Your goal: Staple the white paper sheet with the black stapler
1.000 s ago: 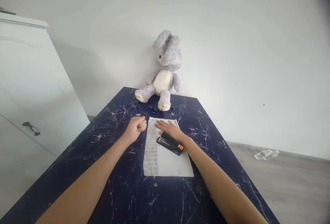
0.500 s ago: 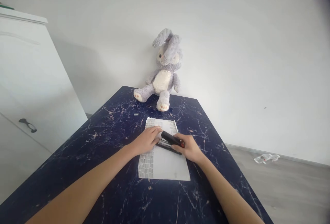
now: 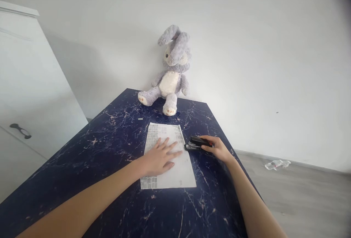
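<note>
My left hand (image 3: pixel 160 157) lies flat with fingers spread on a sheet of paper (image 3: pixel 175 179) that has printed grey blocks down its left side. Whether there is more than one sheet I cannot tell. At the paper's right edge, my right hand (image 3: pixel 218 148) is wrapped around the rear of a black stapler (image 3: pixel 196 142). The stapler points left, its jaw apart at the front, with the nose at the paper's edge. A bit of red shows by the fingers.
A dark blue marbled table (image 3: pixel 109 150) carries a grey plush rabbit (image 3: pixel 170 84) leaning on the wall. A small grey strip, perhaps staples (image 3: pixel 140 119), lies left of its foot. A white cabinet (image 3: pixel 35 77) stands left; clear plastic packaging (image 3: pixel 277 164) lies on the floor right.
The stapler has moved right with my right hand, from over the paper to its right edge. My left hand has let go of the stapler's front and spread flat on the paper.
</note>
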The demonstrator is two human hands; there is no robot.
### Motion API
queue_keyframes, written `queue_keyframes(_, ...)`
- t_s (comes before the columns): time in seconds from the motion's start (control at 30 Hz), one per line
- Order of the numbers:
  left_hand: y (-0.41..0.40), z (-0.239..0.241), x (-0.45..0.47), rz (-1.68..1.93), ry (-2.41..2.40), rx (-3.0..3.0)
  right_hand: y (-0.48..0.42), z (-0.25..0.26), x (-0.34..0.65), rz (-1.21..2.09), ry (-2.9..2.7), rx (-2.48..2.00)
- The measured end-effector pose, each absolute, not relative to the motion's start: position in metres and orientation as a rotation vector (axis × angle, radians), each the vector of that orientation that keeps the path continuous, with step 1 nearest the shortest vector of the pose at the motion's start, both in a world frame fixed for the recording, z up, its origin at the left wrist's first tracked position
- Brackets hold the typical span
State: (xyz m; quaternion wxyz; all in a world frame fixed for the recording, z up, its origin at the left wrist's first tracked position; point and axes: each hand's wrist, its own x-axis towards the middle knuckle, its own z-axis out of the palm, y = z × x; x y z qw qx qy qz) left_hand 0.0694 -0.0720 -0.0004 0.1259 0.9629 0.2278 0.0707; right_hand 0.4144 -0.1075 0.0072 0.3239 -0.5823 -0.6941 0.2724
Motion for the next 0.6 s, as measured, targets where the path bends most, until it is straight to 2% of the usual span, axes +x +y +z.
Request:
queue_keyframes(0.23,-0.075,0.0,0.069,0.12,0.647,2.809,-0.109,0.009,0.411,0.622,-1.946,-1.46)
queue_keyframes(0.37,-0.076,0.0,0.067,0.185,0.684,2.857,-0.109,0.009,0.42,0.511,-1.896,-1.494)
queue_keyframes(0.6,-0.076,-0.003,0.068,0.259,0.635,2.821,-0.111,0.019,0.403,0.684,-2.075,-1.334)
